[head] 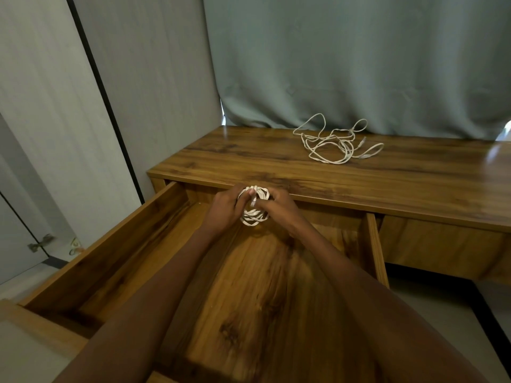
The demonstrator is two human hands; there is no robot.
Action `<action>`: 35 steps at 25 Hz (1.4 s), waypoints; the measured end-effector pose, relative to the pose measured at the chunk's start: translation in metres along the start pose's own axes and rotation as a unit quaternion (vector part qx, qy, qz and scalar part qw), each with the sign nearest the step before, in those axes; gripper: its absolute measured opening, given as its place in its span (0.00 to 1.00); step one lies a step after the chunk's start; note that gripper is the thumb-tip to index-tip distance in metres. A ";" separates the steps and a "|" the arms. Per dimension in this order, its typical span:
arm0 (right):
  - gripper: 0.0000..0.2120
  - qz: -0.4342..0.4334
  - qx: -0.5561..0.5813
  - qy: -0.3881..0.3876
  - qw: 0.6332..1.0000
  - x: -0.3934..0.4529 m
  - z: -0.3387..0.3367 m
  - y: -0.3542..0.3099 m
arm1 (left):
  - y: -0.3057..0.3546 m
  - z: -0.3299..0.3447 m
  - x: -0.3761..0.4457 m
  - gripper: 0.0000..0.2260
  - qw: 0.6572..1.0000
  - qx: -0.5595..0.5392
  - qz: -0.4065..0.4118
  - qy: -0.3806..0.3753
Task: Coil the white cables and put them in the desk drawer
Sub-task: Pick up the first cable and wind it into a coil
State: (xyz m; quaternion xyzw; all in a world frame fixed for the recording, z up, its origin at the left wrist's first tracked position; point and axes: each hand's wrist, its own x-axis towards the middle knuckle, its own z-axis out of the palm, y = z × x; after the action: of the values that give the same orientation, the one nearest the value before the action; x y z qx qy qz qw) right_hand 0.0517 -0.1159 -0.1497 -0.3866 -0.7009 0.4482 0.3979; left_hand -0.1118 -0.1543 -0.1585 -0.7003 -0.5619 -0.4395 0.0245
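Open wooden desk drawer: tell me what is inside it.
The open wooden desk drawer shows only its bare wood floor. Both forearms cover part of the floor. The coiled white cable is gripped above it.

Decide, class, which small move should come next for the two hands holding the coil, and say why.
Probably lower the coil into the drawer and let go. Both hands, left and right, grip it wound, right over the open drawer; a loose cable waits on the desk.
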 end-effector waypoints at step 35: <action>0.09 0.005 0.380 0.102 0.919 -0.001 0.011 -0.013 | 0.040 0.016 -0.003 0.08 0.976 -0.187 -0.104 0.035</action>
State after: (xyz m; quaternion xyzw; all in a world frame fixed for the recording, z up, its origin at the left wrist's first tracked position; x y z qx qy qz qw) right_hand 0.0395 -0.1241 -0.1410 -0.2531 -0.4314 0.6410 0.5822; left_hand -0.0702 -0.1624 -0.1520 -0.6145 -0.5384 -0.5611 -0.1332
